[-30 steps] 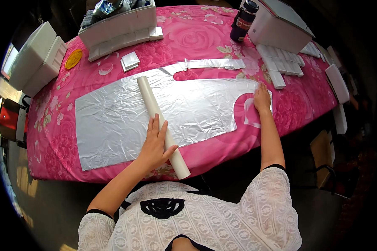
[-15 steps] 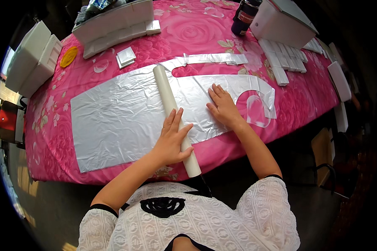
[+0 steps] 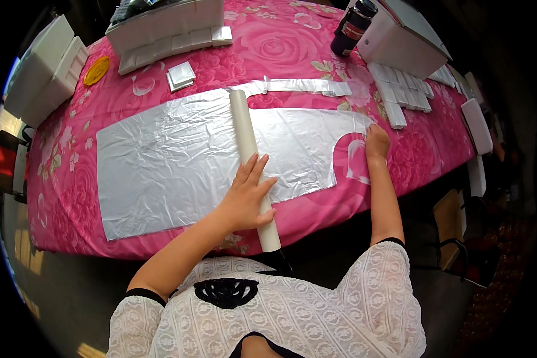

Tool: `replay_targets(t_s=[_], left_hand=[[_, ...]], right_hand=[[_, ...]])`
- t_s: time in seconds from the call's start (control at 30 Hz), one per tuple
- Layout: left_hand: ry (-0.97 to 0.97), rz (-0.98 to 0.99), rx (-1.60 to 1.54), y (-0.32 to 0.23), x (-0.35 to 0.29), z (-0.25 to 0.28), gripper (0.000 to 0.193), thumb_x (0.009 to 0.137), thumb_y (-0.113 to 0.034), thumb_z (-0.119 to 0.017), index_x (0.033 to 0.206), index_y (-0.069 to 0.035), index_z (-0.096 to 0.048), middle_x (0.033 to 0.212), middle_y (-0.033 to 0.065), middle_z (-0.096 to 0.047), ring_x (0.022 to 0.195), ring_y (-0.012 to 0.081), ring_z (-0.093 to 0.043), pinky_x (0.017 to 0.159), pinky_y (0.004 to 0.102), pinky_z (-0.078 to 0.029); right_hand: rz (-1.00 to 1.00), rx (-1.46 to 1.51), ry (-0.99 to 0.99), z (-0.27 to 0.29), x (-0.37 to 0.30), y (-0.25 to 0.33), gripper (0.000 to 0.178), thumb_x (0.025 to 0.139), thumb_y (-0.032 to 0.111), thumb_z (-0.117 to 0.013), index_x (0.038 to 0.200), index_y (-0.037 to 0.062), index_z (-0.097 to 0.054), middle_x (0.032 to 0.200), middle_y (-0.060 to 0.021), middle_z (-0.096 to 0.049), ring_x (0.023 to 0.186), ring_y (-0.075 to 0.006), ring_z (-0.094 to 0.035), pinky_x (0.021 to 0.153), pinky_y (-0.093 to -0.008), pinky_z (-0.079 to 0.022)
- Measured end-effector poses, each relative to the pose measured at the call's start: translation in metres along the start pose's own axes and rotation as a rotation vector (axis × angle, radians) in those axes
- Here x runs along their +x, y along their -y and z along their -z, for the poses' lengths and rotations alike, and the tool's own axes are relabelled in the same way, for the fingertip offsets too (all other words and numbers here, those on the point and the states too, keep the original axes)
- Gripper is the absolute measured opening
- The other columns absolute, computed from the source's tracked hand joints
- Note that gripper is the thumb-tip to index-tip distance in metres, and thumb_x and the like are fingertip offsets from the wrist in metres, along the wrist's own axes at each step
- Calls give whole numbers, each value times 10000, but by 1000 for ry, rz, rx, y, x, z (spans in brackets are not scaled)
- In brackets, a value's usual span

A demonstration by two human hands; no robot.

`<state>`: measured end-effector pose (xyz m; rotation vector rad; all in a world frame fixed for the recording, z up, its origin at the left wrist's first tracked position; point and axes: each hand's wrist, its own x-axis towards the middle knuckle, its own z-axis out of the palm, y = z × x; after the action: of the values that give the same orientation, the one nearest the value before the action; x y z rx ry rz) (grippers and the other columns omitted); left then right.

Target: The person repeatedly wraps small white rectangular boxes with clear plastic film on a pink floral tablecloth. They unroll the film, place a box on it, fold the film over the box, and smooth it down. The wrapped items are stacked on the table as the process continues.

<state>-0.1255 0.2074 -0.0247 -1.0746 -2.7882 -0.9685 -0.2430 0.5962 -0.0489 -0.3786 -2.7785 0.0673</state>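
A silver plastic sheet cut like an apron (image 3: 155,164) lies spread on the table, with a strap (image 3: 301,86) at its far side and a curved cut-out at its right. Across its middle rests a long off-white tube (image 3: 243,119), its near end jutting past the table edge. My left hand (image 3: 246,194) lies on the tube's near half, fingers and thumb spread. At the sheet's far right corner, my right hand (image 3: 377,143) is closed on the plastic. Its fingertips are partly hidden.
A pink floral cloth (image 3: 280,51) covers the table. White boxes (image 3: 167,30) stand along the far side, with folded silver packets (image 3: 182,75) nearby. A dark bottle (image 3: 352,30) and white packets (image 3: 400,89) are at far right. A yellow disc (image 3: 96,71) lies at far left.
My right hand has moved right, from lying flat on the sheet to gripping its far right corner. The strap piece there is drawn up. The tube has turned slightly under my left hand.
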Motion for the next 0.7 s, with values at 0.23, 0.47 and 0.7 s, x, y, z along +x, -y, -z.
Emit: replay_targets(t_s=[0.23, 0.47, 0.7], left_hand=[[-31, -26, 10, 2, 1, -1, 592, 673, -324, -631, 1182, -52, -500, 1403, 221, -225, 1321, 405, -130, 1052, 516, -175], [-250, 457, -1280, -9, -7, 12, 443, 863, -270, -533, 1188, 15, -436, 1223, 180, -470, 1065, 259, -522, 903, 355, -433], [-150, 899, -1280, 10, -56, 44, 395, 887, -236, -527, 1167, 28, -440, 1089, 126, -554, 982, 169, -563, 812, 308, -486]], right_hand=[[449, 305, -342, 66, -32, 84, 183, 636, 81, -673, 654, 64, -492, 662, -76, -547, 640, -270, -546, 623, -385, -417], [317, 1103, 560, 135, -135, 212, 268, 730, 131, -661, 934, -17, -571, 846, -99, -614, 673, -145, -575, 603, -271, -452], [601, 1214, 845, 111, -199, 235, 462, 783, 152, -620, 1183, -41, -493, 1225, -207, -490, 1090, -306, -516, 905, -341, -422]])
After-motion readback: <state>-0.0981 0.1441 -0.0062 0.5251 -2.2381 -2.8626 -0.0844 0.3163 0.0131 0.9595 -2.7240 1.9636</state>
